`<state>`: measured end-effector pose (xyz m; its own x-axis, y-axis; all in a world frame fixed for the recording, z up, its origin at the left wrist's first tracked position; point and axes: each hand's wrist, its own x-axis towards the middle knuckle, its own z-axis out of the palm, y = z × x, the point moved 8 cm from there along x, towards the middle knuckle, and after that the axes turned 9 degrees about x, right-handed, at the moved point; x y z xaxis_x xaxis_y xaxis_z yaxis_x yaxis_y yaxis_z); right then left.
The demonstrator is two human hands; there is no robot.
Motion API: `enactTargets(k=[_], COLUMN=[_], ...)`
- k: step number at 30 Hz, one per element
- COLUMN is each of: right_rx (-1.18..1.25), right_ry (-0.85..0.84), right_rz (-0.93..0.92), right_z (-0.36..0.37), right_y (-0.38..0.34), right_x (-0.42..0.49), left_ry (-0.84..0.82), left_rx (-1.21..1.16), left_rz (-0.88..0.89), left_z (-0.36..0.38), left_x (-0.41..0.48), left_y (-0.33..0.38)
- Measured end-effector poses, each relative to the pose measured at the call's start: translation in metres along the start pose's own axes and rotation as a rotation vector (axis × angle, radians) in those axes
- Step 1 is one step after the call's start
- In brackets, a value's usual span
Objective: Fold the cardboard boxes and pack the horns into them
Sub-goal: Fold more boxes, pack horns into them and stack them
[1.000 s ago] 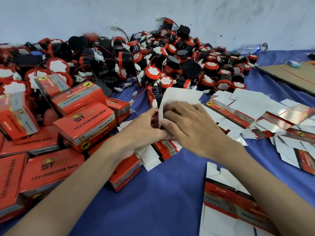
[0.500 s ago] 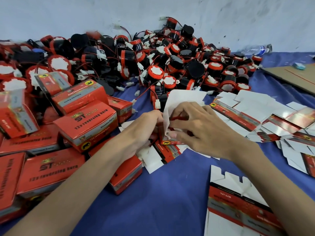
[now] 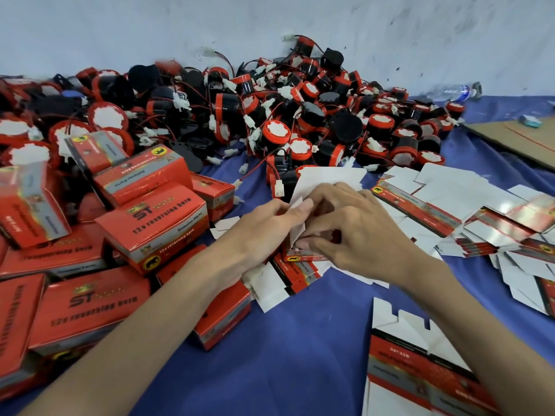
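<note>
Am working half-folded box (image 3: 303, 232) at centre. Left hand (image 3: 264, 232) pinching white side flap, bracing it upright so panels square up. Right hand (image 3: 351, 232) curling fingers round front edge, tucking flap inward. Horn pile (image 3: 300, 121) waiting at 12 o'clock; flat blanks (image 3: 450, 205) at 3; finished boxes (image 3: 150, 217) at 9.
</note>
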<state>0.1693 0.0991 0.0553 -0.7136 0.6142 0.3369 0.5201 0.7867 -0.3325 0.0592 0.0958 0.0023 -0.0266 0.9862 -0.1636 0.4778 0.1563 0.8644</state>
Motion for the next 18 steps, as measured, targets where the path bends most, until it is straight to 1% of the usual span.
enactTargets(k=[2,4,8,10,13,15,16,17,18], right_rx=[0.102,0.163,0.073,0.045,0.111,0.098,0.094,0.11,0.126], right_ry=[0.079,0.123,0.155,0.106,-0.087,-0.154,-0.137,-0.072,0.042], right_rz=[0.017,0.039,0.0,0.0,-0.008,-0.04,-0.063,-0.084,-0.108], right_z=[-0.004,-0.006,-0.004,-0.004,0.0,0.001,0.001,-0.001,-0.006], right_y=[0.002,0.003,-0.006,-0.007,-0.001,0.002,0.001,-0.001,-0.002], right_x=[0.002,0.005,0.005,0.007,0.007,0.004,0.002,0.0,-0.003], left_ry=[0.01,0.018,0.009,0.008,0.018,0.029,0.035,0.042,0.047], left_rx=[0.004,0.005,0.018,0.009,-0.004,0.014,0.032,0.056,0.076], left_rz=[-0.001,-0.003,-0.006,-0.006,-0.015,-0.031,-0.034,-0.035,-0.034], left_z=[0.0,0.0,-0.001,-0.001,0.0,0.0,-0.002,-0.003,-0.004], left_x=[0.001,0.002,0.003,0.006,0.006,0.005,0.005,0.005,0.004], left_y=[0.0,0.0,-0.001,-0.001,-0.002,-0.003,-0.002,-0.002,-0.002])
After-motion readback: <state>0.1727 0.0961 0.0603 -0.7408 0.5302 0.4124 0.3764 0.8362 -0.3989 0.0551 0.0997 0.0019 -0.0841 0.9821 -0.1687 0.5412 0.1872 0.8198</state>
